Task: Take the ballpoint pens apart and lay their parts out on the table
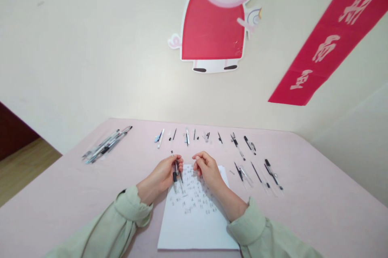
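Note:
My left hand (165, 171) is closed around pen parts (175, 175), dark and clear pieces that point down over the paper. A small black tip sticks up above its fingers. To the right, my right hand (207, 169) hovers over the upper part of the sheet with its fingers curled in and thumb near the index finger. Whatever it might hold is hidden. Between and below the hands lies a white stack of paper (197, 233) covered with short handwritten marks in its upper half.
On the pink tablecloth (127, 193), a pile of pens (106, 144) lies at the left. Several taken-apart pens (188, 136) form a row along the back. More pen parts (257, 173) and a capped pen (273, 175) rest at the right. A wall stands behind the table.

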